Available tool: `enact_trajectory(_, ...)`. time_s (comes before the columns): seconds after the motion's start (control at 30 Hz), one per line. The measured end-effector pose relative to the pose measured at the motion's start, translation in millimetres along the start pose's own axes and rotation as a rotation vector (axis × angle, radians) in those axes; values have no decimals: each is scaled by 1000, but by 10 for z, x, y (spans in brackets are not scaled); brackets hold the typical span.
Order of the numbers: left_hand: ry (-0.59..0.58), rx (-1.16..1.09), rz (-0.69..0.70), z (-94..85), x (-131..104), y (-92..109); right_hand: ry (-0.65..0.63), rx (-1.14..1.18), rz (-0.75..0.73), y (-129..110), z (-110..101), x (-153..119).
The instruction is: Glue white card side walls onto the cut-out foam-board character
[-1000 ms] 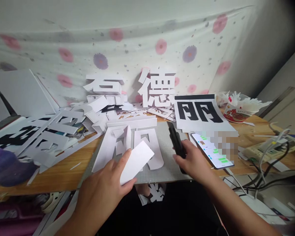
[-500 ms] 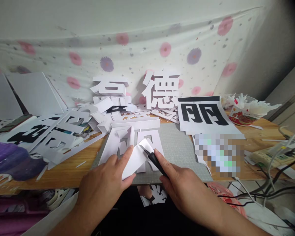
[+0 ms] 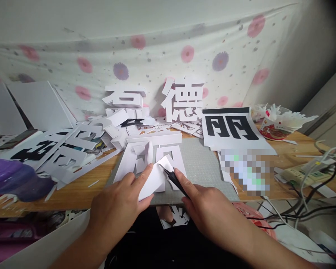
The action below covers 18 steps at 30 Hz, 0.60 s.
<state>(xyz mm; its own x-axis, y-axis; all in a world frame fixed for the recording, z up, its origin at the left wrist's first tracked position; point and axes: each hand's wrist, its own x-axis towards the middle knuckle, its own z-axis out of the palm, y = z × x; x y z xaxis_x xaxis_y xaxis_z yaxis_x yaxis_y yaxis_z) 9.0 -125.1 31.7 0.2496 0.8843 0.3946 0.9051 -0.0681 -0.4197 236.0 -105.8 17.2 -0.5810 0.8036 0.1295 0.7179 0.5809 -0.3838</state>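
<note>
My left hand (image 3: pixel 123 198) grips a strip of white foam board (image 3: pixel 154 181) between thumb and fingers, its index finger lying along the near face. In my right hand (image 3: pixel 203 201) is a black-handled craft knife (image 3: pixel 177 180), index finger stretched along the handle. The knife's thin blade rests against the upper part of the strip. Below and behind the strip, a white cut-out character (image 3: pixel 172 152) with raised side walls on its left half lies on a grey cutting mat (image 3: pixel 200 164). Part of the character is hidden by the strip and hands.
A printed sheet with a black character (image 3: pixel 232 127) lies at the right, before a paper bowl of white pieces (image 3: pixel 280 129). A finished-looking white character (image 3: pixel 183 100) stands at the back. Foam-board scraps (image 3: pixel 112 129), a purple bag (image 3: pixel 19 179) and a power strip with cables (image 3: pixel 302 177) lie around.
The whole view has shifted slightly. Both hands keep their hold on the foam board strip and the craft knife; the blade stays against the strip near its top.
</note>
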Motion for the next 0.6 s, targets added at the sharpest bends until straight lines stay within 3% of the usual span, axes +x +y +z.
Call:
enact_trajectory(0.4,-52,-68,-61,-140,49,-24,3,-93,5,34,27,-164)
enact_trajectory(0.6,-46,-127,-105,-91,68,-51,-5,-106,27,102,-16,-319)
